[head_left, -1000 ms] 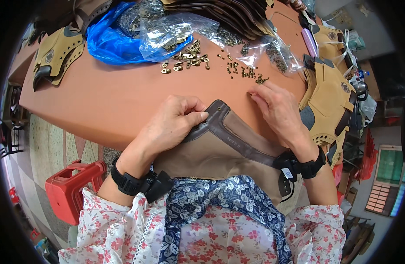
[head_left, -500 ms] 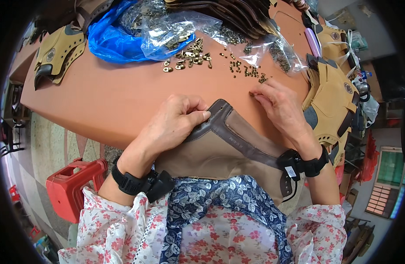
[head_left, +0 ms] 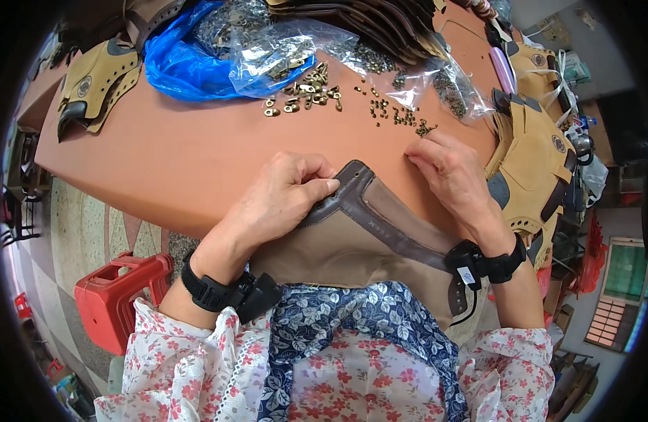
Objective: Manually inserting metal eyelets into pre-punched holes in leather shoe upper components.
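My left hand (head_left: 285, 190) pinches the upper corner of a boot upper (head_left: 317, 260), thumb on top. The upper lies across my lap and the table edge, with its taupe lining and dark brown trim showing; a small eyelet hole sits near the pinched corner. My right hand (head_left: 447, 165) is apart from it, fingertips pressed together above the table; whatever tiny piece they hold is hidden. Just beyond those fingers lie small loose brass rivets (head_left: 405, 116). Farther left is a pile of brass lace hooks (head_left: 310, 91).
A blue plastic bag (head_left: 176, 70) and a clear bag (head_left: 268, 63) with metal fittings lie at the back. Dark uppers (head_left: 359, 21) are stacked behind them. Tan uppers (head_left: 531, 151) stand at the right, another tan upper (head_left: 99, 81) at the far left. A red stool (head_left: 120, 302) stands below left.
My right fingertips have drawn together slightly and shifted a little to the right. My left hand keeps its pinch on the boot upper.
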Demonstrator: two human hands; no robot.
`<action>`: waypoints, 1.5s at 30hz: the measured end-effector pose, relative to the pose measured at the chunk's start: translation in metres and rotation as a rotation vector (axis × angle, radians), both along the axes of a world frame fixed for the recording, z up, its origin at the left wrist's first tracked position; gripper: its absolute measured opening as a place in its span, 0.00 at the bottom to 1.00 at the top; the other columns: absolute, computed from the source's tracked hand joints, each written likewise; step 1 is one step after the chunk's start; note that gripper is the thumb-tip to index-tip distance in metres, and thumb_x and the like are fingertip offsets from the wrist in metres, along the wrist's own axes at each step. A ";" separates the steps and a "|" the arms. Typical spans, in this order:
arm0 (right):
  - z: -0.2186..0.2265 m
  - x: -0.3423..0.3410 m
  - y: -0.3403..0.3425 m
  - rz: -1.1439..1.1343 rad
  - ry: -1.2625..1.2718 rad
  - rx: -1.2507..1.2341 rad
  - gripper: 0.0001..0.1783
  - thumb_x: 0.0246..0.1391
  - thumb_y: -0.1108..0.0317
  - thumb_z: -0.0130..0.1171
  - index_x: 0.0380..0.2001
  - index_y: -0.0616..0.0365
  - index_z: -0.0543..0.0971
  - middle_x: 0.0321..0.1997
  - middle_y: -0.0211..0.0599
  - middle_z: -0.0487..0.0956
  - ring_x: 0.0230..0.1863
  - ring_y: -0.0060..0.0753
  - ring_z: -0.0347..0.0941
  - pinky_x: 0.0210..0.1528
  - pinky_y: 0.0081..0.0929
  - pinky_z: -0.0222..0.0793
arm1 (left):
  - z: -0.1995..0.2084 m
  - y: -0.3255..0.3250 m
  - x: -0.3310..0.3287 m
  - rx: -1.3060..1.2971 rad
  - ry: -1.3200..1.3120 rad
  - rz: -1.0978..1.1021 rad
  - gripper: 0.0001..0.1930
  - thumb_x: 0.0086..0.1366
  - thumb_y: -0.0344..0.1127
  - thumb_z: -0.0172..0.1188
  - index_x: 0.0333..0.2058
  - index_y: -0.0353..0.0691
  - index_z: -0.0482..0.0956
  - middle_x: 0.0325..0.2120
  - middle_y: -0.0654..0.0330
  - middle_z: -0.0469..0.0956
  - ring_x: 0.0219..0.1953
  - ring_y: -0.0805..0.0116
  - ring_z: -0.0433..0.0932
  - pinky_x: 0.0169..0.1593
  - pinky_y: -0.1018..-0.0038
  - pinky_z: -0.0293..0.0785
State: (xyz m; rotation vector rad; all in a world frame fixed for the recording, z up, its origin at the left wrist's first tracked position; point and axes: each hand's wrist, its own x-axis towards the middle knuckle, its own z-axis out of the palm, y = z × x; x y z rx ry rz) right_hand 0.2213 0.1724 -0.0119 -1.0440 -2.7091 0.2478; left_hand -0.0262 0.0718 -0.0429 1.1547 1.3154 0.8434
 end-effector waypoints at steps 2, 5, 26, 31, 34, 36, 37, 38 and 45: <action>0.000 0.000 0.000 0.003 0.001 0.009 0.03 0.53 0.70 0.61 0.32 0.56 0.80 0.30 0.38 0.75 0.36 0.46 0.74 0.38 0.38 0.70 | -0.002 0.000 0.001 0.025 -0.012 0.017 0.09 0.62 0.32 0.58 0.33 0.30 0.82 0.18 0.60 0.77 0.22 0.77 0.72 0.29 0.73 0.69; 0.001 0.002 0.000 -0.015 0.041 -0.043 0.04 0.53 0.71 0.61 0.32 0.56 0.80 0.30 0.39 0.75 0.37 0.47 0.74 0.39 0.38 0.70 | 0.001 -0.001 0.001 -0.002 -0.003 0.002 0.08 0.64 0.31 0.58 0.33 0.31 0.81 0.21 0.64 0.77 0.24 0.79 0.72 0.30 0.76 0.68; -0.002 0.009 0.005 -0.032 0.097 -0.130 0.06 0.50 0.76 0.62 0.33 0.64 0.79 0.31 0.43 0.77 0.35 0.44 0.76 0.37 0.33 0.70 | 0.004 0.000 0.001 -0.002 0.018 0.001 0.09 0.62 0.31 0.58 0.33 0.31 0.82 0.19 0.61 0.78 0.23 0.77 0.73 0.29 0.75 0.69; -0.002 0.010 0.002 -0.081 0.126 -0.169 0.06 0.51 0.76 0.62 0.34 0.65 0.80 0.32 0.43 0.77 0.35 0.42 0.76 0.37 0.32 0.71 | 0.005 -0.001 0.001 0.016 0.036 0.004 0.09 0.62 0.31 0.58 0.34 0.31 0.82 0.20 0.60 0.79 0.23 0.76 0.74 0.30 0.74 0.70; -0.004 0.010 0.002 -0.080 0.122 -0.161 0.06 0.51 0.76 0.61 0.34 0.65 0.80 0.32 0.43 0.77 0.35 0.42 0.76 0.37 0.32 0.71 | 0.004 -0.001 0.001 0.011 0.005 0.014 0.09 0.62 0.31 0.58 0.33 0.31 0.82 0.20 0.60 0.79 0.23 0.76 0.74 0.30 0.74 0.70; -0.004 0.010 0.003 -0.067 0.112 -0.150 0.06 0.51 0.76 0.61 0.34 0.65 0.80 0.33 0.43 0.77 0.35 0.43 0.76 0.37 0.31 0.71 | 0.002 -0.001 0.001 0.011 0.002 0.009 0.09 0.62 0.32 0.58 0.33 0.31 0.82 0.20 0.60 0.79 0.23 0.76 0.74 0.30 0.73 0.69; -0.003 0.010 0.003 -0.058 0.106 -0.144 0.06 0.51 0.76 0.61 0.34 0.65 0.80 0.33 0.43 0.77 0.35 0.43 0.76 0.38 0.32 0.71 | 0.001 0.000 0.001 0.012 0.001 0.007 0.09 0.62 0.32 0.58 0.33 0.31 0.82 0.19 0.60 0.79 0.23 0.76 0.74 0.30 0.73 0.69; -0.002 0.010 0.003 -0.048 0.100 -0.139 0.06 0.51 0.76 0.61 0.34 0.65 0.80 0.33 0.42 0.77 0.35 0.43 0.76 0.38 0.32 0.71 | 0.001 0.000 0.001 0.015 0.003 0.007 0.09 0.62 0.32 0.58 0.33 0.31 0.82 0.19 0.60 0.79 0.23 0.75 0.74 0.30 0.73 0.69; -0.003 0.012 0.003 -0.028 0.124 -0.137 0.05 0.51 0.77 0.61 0.33 0.64 0.80 0.33 0.42 0.77 0.35 0.44 0.76 0.38 0.33 0.71 | 0.001 0.000 0.001 0.038 0.031 0.003 0.09 0.62 0.32 0.58 0.33 0.31 0.82 0.19 0.58 0.78 0.23 0.74 0.74 0.30 0.73 0.69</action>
